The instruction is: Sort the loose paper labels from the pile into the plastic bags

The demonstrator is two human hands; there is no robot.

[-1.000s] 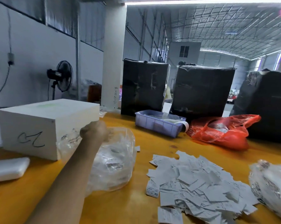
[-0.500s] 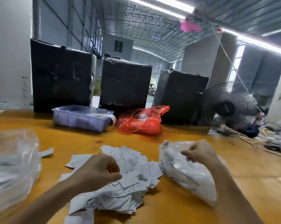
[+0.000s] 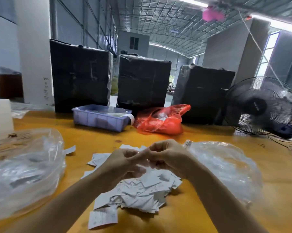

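Both hands meet just above the pile [image 3: 138, 190] of labels: the left hand [image 3: 120, 163] and right hand [image 3: 167, 157] have fingers curled, fingertips touching, apparently pinching something small between them; blur hides whether it is a label. One clear bag [image 3: 24, 170] lies left of the left hand, another bag [image 3: 226, 165] right of the right hand. The risk, as I judge it: a thin label could slip out or two could stick together and land in the wrong bag. Beyond the hands sit a tray [image 3: 100, 120], a red bag [image 3: 160, 120] and a fan [image 3: 261, 106], which could scatter labels across the surface [image 3: 200, 216]. Nothing blocks either bag.
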